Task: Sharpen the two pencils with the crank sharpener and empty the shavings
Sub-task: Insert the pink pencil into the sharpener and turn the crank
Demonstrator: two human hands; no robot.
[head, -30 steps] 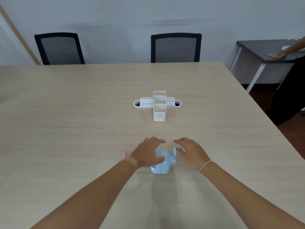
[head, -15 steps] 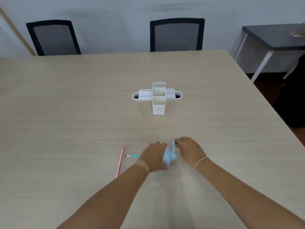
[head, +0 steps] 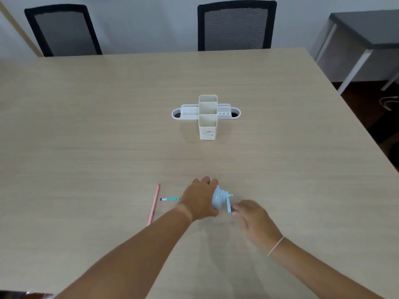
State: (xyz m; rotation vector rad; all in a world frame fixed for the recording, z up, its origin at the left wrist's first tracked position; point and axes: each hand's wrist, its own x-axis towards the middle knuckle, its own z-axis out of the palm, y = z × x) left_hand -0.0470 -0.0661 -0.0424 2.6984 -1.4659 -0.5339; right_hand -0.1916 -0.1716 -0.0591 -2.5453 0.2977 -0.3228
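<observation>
A light blue crank sharpener [head: 218, 198] stands on the wooden table [head: 108, 137]. My left hand [head: 199, 200] wraps over its body and hides most of it. A teal pencil [head: 170, 199] sticks out to the left from under that hand, pointing into the sharpener. My right hand [head: 251, 221] pinches the crank handle [head: 230, 207], which hangs down at the sharpener's right side. A pink pencil [head: 154, 204] lies loose on the table further left, pointing away from me.
A white desk organiser [head: 207, 116] with upright compartments stands mid-table beyond the sharpener. Two black chairs [head: 236, 25] sit at the far edge. A dark side table [head: 364, 26] is at the right, past the table's edge.
The crank handle has swung from the top down to the near side with my right hand on it. My left hand stays on the sharpener. The view has tilted down.
</observation>
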